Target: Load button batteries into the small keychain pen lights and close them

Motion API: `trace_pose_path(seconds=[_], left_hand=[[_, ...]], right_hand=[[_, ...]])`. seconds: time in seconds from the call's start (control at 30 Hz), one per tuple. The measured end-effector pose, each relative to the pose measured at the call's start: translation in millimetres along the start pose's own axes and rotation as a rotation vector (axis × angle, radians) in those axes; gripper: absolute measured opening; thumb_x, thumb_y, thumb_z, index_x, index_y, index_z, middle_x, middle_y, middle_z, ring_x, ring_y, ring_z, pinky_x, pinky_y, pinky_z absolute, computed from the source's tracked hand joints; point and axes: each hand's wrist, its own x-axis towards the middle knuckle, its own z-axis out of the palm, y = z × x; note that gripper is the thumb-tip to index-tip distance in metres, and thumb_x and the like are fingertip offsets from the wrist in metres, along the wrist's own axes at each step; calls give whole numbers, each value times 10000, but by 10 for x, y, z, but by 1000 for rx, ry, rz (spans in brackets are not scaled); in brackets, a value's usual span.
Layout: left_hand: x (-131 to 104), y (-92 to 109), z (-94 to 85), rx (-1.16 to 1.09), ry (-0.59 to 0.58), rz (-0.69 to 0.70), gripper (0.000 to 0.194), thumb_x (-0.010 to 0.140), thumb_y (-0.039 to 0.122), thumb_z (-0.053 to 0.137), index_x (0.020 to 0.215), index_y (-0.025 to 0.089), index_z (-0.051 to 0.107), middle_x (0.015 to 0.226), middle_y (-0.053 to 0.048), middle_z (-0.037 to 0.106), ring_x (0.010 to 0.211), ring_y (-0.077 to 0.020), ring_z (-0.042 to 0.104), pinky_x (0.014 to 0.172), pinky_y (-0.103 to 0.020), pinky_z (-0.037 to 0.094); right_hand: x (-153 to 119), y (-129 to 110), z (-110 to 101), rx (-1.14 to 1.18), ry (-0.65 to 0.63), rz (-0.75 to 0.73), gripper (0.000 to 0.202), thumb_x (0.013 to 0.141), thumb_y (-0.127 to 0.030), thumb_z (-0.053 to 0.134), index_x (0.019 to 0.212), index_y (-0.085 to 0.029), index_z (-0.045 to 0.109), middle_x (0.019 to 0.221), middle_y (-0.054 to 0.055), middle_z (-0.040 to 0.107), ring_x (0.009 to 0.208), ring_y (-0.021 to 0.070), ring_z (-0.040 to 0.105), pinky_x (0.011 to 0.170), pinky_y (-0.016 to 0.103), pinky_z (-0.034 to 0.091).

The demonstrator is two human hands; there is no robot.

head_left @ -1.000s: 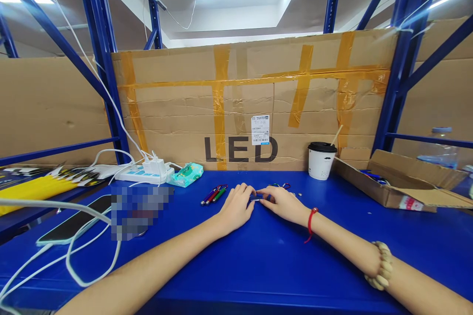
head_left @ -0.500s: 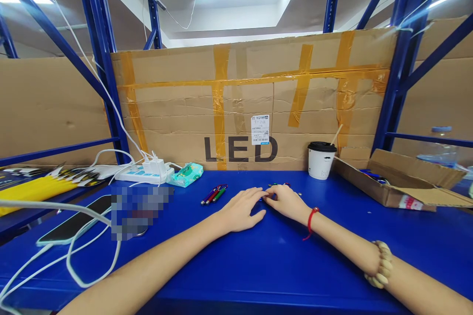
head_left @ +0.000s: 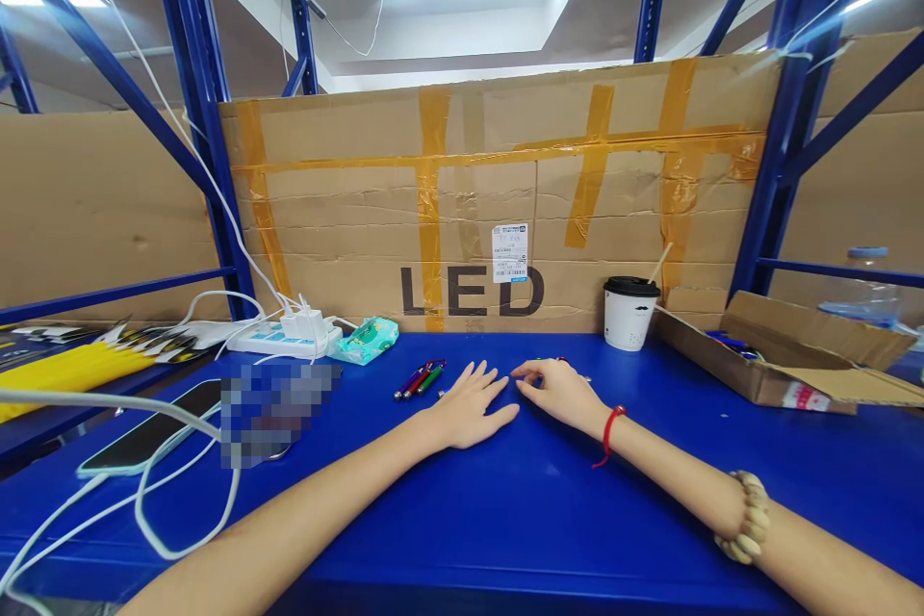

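Observation:
My left hand (head_left: 473,407) lies palm down on the blue tabletop (head_left: 498,520), fingers spread. Just beyond its fingertips, to the left, several shiny pens (head_left: 420,379) in purple, red and green lie side by side. A small bit of something pale shows beside the left fingers, too hidden to name. My right hand (head_left: 561,395) rests opposite with bent fingers, thumb and index finger slightly apart, and nothing visible between them. Small coloured pieces peek out behind the right hand, mostly covered by it.
A lidded paper cup (head_left: 627,320) with a stick stands at the back right, by an open cardboard box (head_left: 765,375). Along the left are a phone (head_left: 155,428), white cables, a power strip (head_left: 278,341) and a green packet (head_left: 367,341). Cardboard (head_left: 324,221) closes the back.
The two hands have parted slightly; before, their fingertips met. My left fingers have spread out and shifted a little left, while the right thumb and index finger have come apart.

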Motion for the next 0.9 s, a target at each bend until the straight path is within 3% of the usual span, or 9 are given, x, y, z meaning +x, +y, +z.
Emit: trace_pose_path(seconds=[0.17,0.27,0.47,0.6,0.7,0.77,0.9], left_hand=[[31,-50,23,35,35,-153,709,836,599,186,1336,111,303,1420,-140,161,1319,-265,24,1069,-474,33],[53,-98,48,58,103,-249,734,828,614,160,1333,102,304,1416,-148,173,1316,-289,39,1061,-491,44],[73,-148,86,74,189,-288,708,840,588,189,1321,83,308,1408,-163,204,1314,-301,63,1053,-509,58],[49,-78,45,83,248,-180,566,875,484,257,1278,107,381,1391,-146,278,1318,-272,110,1065,-465,118],[24,-12,-3,120,274,-27,409,883,392,318,1187,167,475,1309,-113,407,1247,-252,309,1033,-430,241],[11,17,-30,142,253,83,328,879,339,349,1128,192,504,1233,-91,466,1151,-235,417,990,-429,307],[1,34,-58,152,164,233,265,875,278,357,1085,206,502,1142,-72,509,1059,-208,470,951,-409,350]], right_hand=[[-6,-22,-7,9,3,0,269,764,-282,474,954,-214,652,841,12,684,766,179,612,586,260,433],[-11,-23,-9,19,-5,-10,266,764,-279,478,953,-212,652,837,16,682,754,175,610,586,258,435],[5,2,20,69,15,-39,262,766,-285,479,943,-205,655,842,23,678,717,169,608,597,259,449],[20,0,40,190,47,-50,289,801,-275,423,989,-192,626,879,29,666,579,122,593,582,256,460],[24,-6,41,243,55,-60,289,802,-262,418,999,-185,614,865,27,659,530,104,576,561,248,459],[22,-6,37,219,74,-83,268,778,-242,450,973,-179,622,858,29,657,578,112,583,581,248,462],[14,-5,28,154,74,-101,261,737,-207,484,954,-186,627,858,24,650,636,123,580,604,252,463]])
